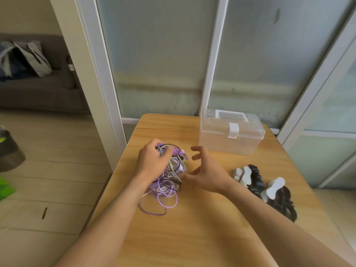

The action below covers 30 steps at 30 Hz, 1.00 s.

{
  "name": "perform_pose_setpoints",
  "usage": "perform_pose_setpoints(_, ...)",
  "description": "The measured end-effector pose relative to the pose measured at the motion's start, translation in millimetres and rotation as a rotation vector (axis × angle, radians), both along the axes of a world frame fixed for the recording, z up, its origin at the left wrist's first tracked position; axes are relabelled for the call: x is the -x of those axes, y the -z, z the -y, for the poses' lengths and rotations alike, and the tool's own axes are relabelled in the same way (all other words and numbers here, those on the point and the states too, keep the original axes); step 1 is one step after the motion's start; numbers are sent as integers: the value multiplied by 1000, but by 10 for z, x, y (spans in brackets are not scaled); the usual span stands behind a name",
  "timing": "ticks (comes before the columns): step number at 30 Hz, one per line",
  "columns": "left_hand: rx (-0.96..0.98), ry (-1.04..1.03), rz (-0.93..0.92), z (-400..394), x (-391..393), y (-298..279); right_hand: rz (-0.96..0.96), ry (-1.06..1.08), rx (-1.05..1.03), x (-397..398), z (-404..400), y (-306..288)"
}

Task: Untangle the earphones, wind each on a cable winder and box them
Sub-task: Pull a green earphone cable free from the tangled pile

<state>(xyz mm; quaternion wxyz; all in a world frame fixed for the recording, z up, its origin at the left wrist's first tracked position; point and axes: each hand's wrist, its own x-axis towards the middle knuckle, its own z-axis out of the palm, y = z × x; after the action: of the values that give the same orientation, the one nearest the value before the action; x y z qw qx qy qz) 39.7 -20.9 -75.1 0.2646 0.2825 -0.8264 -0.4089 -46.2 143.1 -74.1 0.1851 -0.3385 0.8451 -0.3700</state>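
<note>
A tangled bundle of earphones [168, 186], purple, pale green, white and black cords, rests on the wooden table [192, 228] near its left side. My left hand [154, 160] grips the top of the bundle, fingers curled over the cords. My right hand [204, 170] hovers just right of the bundle with fingers spread, thumb close to the cords. A clear plastic box [231, 132] with a white latch stands shut at the back right. Several black and white cable winders [265, 189] lie in a heap on the right.
Frosted glass doors with white frames rise right behind the table. The table's left edge drops to a tiled floor. A grey sofa [38, 83] with cushions sits far left, and a dark bin [9, 151] stands at the left edge.
</note>
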Motion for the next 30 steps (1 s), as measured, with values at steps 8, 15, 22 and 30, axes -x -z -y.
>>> perform_pose_setpoints(8,416,104,182,-375,-273,-107,635,242,279,-137,-297,-196)
perform_pose_setpoints(15,294,497,13,-769,-373,132,609,288,493,-206,-463,-327)
perform_pose_setpoints(22,569,261,-86,-653,-209,226,645,119,498,-137,-751,-285)
perform_pose_setpoints(30,616,179,-141,-635,-179,253,-119,50,-76,-204,-845,26)
